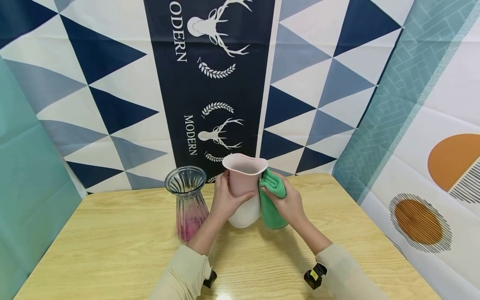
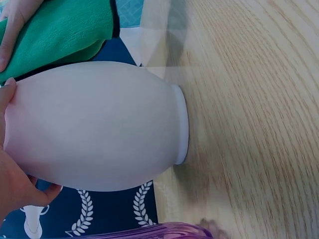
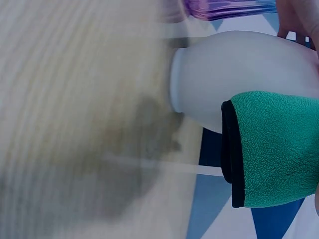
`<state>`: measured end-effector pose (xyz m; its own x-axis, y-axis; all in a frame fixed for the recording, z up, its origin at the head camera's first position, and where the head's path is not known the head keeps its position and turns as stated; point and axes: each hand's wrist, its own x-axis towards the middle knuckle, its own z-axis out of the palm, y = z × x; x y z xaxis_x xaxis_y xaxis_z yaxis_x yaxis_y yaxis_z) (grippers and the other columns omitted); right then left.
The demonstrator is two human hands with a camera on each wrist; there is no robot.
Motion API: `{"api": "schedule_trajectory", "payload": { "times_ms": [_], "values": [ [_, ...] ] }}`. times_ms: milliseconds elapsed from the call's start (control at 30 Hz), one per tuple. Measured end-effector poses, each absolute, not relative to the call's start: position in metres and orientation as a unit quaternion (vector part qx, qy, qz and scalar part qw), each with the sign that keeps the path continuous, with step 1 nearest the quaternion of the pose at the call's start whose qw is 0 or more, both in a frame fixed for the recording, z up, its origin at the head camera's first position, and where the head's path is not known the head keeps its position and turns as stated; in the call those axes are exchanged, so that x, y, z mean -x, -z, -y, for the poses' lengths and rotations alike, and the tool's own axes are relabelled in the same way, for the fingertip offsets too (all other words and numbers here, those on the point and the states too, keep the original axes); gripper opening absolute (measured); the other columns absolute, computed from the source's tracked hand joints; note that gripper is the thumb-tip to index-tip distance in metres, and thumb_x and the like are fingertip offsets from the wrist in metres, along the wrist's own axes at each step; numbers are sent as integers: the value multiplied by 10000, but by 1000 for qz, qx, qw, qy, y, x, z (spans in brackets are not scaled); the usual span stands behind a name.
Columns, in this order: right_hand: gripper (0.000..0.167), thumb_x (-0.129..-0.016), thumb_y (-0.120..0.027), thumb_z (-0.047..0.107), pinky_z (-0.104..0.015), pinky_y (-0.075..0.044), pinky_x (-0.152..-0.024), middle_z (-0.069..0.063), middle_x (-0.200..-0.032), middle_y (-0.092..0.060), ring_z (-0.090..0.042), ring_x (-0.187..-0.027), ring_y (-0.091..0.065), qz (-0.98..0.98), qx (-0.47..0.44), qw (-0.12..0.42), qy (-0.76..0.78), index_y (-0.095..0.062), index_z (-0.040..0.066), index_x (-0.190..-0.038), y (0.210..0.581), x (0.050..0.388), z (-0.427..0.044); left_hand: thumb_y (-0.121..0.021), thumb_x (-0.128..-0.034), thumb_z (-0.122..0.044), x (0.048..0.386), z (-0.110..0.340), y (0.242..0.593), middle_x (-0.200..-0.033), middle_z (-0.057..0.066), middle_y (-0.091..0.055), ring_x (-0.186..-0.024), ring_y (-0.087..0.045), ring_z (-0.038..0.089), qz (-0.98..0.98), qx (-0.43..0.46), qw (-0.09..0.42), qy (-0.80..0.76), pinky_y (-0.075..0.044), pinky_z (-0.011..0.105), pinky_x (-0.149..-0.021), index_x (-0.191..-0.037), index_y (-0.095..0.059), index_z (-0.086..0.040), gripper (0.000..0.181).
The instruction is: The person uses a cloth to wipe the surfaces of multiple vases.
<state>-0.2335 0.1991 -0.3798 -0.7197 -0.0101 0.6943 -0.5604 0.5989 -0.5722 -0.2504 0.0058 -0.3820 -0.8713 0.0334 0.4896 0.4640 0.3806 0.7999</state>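
Observation:
A pink-and-white vase [image 1: 243, 208] with a wavy rim stands upright on the wooden table. My left hand [image 1: 226, 195] grips its upper part from the left, thumb across the front; the left wrist view shows the vase's pale body [image 2: 99, 124] and its foot on the tabletop. In my right hand [image 1: 288, 202] is a folded green cloth [image 1: 273, 208], held against or close beside the vase's right side. Dark edging borders the cloth [image 3: 279, 149] in the right wrist view. Some right-hand fingers are hidden behind the cloth.
A ribbed glass vase [image 1: 188, 208], clear at the top and pink below, stands left of my left hand, partly behind that forearm. The wooden table [image 1: 112, 258] ends at a patterned backdrop [image 1: 210, 91]. Side panels rise left and right.

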Motion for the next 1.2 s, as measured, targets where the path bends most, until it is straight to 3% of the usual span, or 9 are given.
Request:
{"api": "schedule_trajectory", "payload": {
  "times_ms": [533,800,1200],
  "values": [
    [508,-772,-766,147,-447,-520,-847,-117,-1144,-663,-280,-1041,-634,830,-181,317,-422,-569,100,-1238,369,237,-194,-842,-668,-276,254,-1,381,-1357,171,-380,-1217,-419,303,800,187,176,542,-398,474,-1010,-1438,-284,-32,982],
    [493,-779,-763,176,-467,-511,-862,-113,-1145,-661,-290,-1053,-625,845,-166,286,-420,-575,119,-1231,375,235,-196,-838,-679,-266,254,2,379,-1388,194,-349,-1233,-435,325,803,184,153,546,-384,472,-1038,-1445,-271,-19,985],
    [456,-785,-758,179,-438,-530,-824,-97,-1123,-666,-262,-1021,-637,848,-168,282,-415,-587,118,-1203,386,231,-198,-840,-677,-243,257,4,380,-1381,181,-361,-1233,-438,324,802,187,141,550,-379,472,-1045,-1453,-276,-61,976]
  ]
}}
